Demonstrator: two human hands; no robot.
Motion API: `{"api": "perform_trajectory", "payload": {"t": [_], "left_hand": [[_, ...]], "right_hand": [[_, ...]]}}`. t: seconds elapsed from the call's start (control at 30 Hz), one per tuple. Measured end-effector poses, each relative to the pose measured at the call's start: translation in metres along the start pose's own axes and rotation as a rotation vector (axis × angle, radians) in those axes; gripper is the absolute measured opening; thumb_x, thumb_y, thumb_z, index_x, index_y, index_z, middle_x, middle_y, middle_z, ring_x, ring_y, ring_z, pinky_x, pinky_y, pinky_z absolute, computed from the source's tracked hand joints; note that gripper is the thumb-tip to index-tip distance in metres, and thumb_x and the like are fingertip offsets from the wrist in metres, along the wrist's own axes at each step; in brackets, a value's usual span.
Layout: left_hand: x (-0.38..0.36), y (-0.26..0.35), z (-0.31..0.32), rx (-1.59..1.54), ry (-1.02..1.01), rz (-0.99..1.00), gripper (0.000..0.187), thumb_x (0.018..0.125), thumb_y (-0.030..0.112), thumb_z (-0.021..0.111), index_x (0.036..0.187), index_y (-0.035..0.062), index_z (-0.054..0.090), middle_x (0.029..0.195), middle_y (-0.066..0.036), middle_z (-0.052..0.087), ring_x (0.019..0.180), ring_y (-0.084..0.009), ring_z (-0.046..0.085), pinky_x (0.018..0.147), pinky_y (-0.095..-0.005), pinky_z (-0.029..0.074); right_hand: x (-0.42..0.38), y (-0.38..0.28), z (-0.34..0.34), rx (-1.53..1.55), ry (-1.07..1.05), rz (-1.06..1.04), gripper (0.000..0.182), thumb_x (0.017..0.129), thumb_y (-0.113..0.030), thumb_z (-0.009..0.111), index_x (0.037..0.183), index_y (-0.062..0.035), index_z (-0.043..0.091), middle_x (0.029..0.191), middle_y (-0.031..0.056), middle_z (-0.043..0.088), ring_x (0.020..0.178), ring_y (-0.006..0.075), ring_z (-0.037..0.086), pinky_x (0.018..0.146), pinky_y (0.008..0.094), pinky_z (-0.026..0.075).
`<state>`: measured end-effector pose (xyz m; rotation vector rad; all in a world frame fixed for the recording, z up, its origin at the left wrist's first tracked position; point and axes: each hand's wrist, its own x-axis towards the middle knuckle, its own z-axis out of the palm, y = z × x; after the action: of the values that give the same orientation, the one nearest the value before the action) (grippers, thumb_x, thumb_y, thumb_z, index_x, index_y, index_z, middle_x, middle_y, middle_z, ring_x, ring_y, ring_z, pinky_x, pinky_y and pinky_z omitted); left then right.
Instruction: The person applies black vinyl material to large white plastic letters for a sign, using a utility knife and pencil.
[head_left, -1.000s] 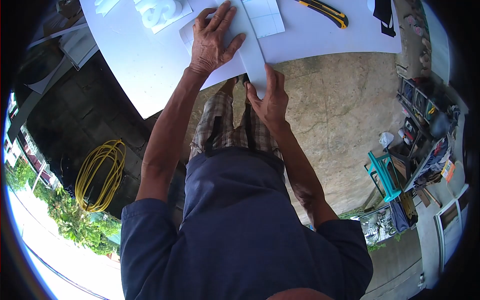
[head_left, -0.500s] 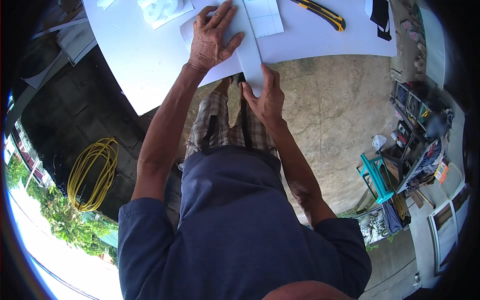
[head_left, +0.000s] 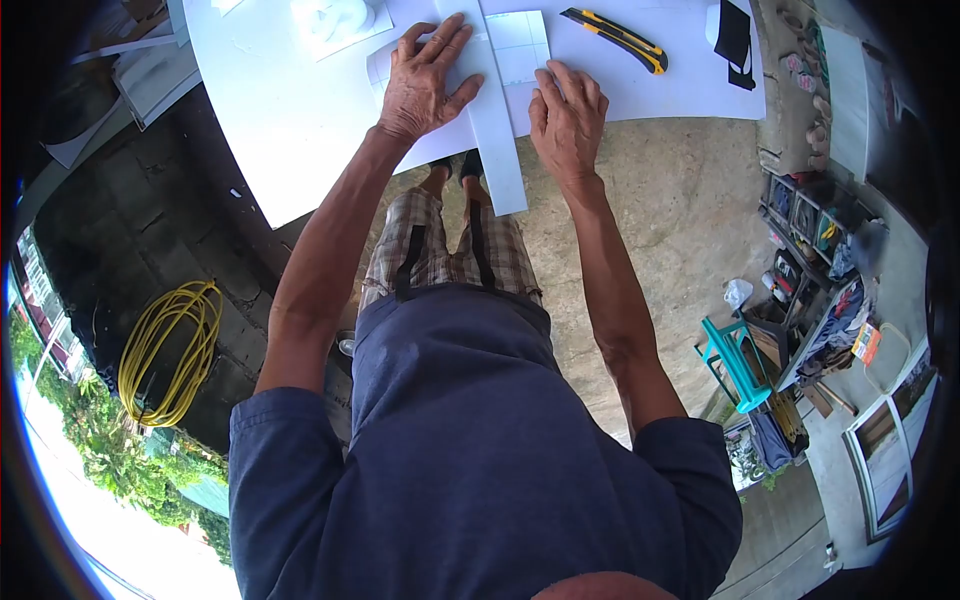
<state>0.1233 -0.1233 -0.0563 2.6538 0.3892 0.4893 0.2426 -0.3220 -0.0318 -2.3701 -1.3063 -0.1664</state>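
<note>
My left hand (head_left: 425, 85) lies palm down, fingers spread, on a long flat pale strip (head_left: 497, 150) like a straightedge. The strip's near end sticks out past the table edge toward my legs. Under it lies a white sheet with thin drawn lines (head_left: 518, 45), showing on both sides. My right hand (head_left: 570, 115) is off the strip, at the table's front edge near the lined sheet's lower right corner. Its fingers are loosely bent, thumb apart, and nothing shows in them. A yellow and black utility knife (head_left: 618, 40) rests on the table to its upper right.
The white tabletop (head_left: 265, 120) holds a raised white shape (head_left: 335, 18) on a sheet, and a black piece (head_left: 733, 40) at right. A coiled yellow hose or cable (head_left: 170, 350) lies on the floor at left. A teal stool (head_left: 738, 365) and cluttered shelves (head_left: 810, 225) stand right.
My right hand has let go of the strip's near end and moved right and forward to the table edge. My left hand stays on the strip. The view has shifted slightly.
</note>
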Motion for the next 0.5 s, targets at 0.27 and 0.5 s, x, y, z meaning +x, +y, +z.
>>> {"api": "perform_trajectory", "payload": {"t": [0.27, 0.5], "left_hand": [[0.000, 0.000, -0.001, 0.021, -0.011, -0.003, 0.068, 0.087, 0.043, 0.072, 0.144, 0.0100, 0.057, 0.155, -0.004, 0.049, 0.132, -0.0342, 0.044, 0.112, -0.0492, 0.038], [0.000, -0.001, 0.002, 0.010, 0.001, 0.013, 0.068, 0.086, 0.043, 0.072, 0.143, 0.0102, 0.057, 0.155, -0.004, 0.049, 0.132, -0.0349, 0.044, 0.112, -0.0501, 0.038]], "right_hand": [[-0.003, 0.021, 0.004, 0.094, -0.021, -0.016, 0.040, 0.079, 0.001, 0.070, 0.117, -0.0130, 0.071, 0.129, -0.0014, 0.064, 0.117, 0.0239, 0.055, 0.097, 0.0424, 0.045], [-0.004, 0.028, 0.005, 0.151, -0.013, -0.026, 0.045, 0.078, 0.002, 0.068, 0.119, -0.0161, 0.072, 0.130, -0.0036, 0.064, 0.116, 0.0233, 0.055, 0.096, 0.0415, 0.044]]}}
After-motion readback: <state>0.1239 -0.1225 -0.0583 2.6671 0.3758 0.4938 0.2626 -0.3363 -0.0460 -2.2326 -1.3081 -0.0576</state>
